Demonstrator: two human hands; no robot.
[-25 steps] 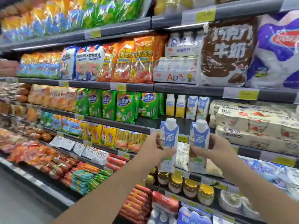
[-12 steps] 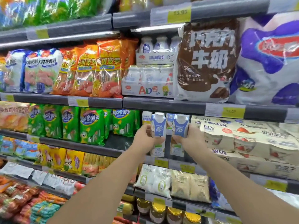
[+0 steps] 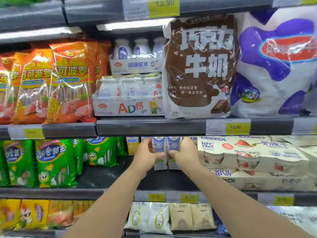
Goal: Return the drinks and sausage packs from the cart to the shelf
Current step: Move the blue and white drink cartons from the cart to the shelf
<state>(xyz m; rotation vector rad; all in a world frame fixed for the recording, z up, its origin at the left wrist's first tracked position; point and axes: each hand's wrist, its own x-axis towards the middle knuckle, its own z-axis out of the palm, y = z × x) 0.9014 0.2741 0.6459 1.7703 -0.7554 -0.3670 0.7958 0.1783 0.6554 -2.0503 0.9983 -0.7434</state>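
At frame centre, on shelf [image 3: 109, 177] | two white-blue cartons standing upright, touching | left hand [image 3: 145, 157] gripping left carton [image 3: 159, 152] | right hand [image 3: 184, 156] gripping right carton [image 3: 173, 148]

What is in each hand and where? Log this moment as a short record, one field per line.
left hand: grips left drink carton
right hand: grips right drink carton
cartons: upright, side by side, on the dark shelf
left neighbour: yellow carton, then green sausage packs
right neighbour: boxed yoghurt cups
release: not yet done
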